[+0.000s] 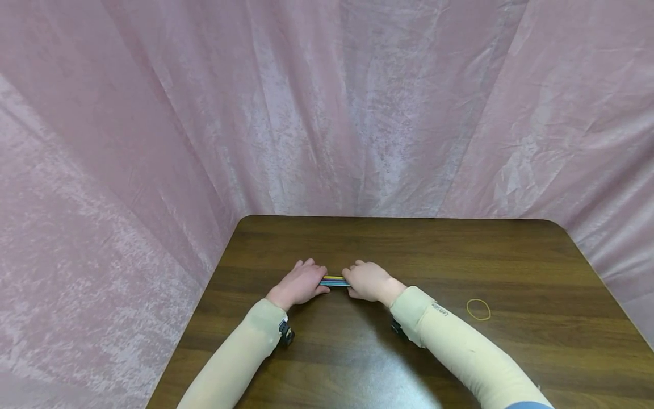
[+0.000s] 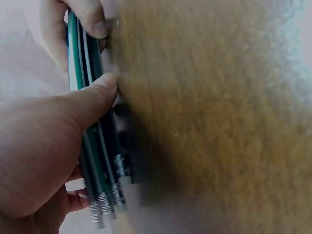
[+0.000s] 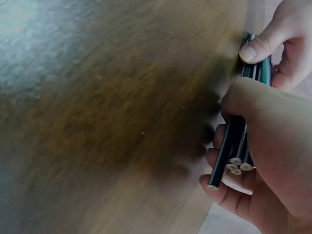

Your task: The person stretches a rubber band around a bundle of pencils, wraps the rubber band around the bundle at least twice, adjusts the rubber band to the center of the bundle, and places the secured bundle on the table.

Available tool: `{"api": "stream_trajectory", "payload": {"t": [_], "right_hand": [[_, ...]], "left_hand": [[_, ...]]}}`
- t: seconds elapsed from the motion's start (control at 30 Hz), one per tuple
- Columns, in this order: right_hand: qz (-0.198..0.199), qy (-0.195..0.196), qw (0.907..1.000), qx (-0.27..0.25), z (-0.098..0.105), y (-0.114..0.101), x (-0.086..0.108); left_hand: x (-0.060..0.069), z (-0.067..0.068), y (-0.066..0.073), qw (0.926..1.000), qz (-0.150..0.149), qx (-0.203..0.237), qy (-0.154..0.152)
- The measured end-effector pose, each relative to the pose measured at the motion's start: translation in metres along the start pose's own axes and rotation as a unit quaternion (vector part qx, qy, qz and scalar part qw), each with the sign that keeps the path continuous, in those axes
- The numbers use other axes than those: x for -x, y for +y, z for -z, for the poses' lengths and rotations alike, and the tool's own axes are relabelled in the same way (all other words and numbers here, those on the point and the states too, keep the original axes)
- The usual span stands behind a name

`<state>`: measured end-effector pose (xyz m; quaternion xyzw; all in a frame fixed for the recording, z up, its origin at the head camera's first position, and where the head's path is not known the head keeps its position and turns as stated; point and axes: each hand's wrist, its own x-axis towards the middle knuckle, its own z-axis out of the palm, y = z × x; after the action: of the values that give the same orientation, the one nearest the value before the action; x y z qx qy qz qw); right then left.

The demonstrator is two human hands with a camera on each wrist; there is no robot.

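Both hands hold a bundle of several pencils (image 1: 334, 282) low over the table, one hand at each end. My left hand (image 1: 301, 284) grips the left end, thumb along the near side; in the left wrist view the pencils (image 2: 99, 151) show metal ferrules at this end. The right hand (image 1: 373, 282) grips the other end with fingers curled under. There the right wrist view shows flat, unsharpened pencil ends (image 3: 236, 161), one pencil sticking out farther than the others. Between the hands, yellow and blue barrels show in the head view.
A thin yellow rubber band (image 1: 478, 309) lies on the brown wooden table (image 1: 409, 244), to the right of the right hand. Pink velvety curtains (image 1: 317, 113) hang behind the table and along its sides.
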<state>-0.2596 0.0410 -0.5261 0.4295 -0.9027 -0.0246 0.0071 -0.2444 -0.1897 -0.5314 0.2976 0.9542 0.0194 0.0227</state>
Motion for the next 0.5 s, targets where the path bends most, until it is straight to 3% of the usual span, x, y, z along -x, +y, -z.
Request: {"api": "stream_trajectory", "payload": {"t": [0.2, 0.5], "right_hand": [[-0.014, -0.006, 0.9998, -0.014, -0.001, 0.003, 0.003], [-0.056, -0.014, 0.9948, -0.084, -0.001, 0.013, 0.004]], "left_hand": [[-0.001, -0.006, 0.005, 0.9988, 0.000, -0.045, 0.021], [-0.010, -0.012, 0.014, 0.9971, 0.028, -0.064, 0.031]]}}
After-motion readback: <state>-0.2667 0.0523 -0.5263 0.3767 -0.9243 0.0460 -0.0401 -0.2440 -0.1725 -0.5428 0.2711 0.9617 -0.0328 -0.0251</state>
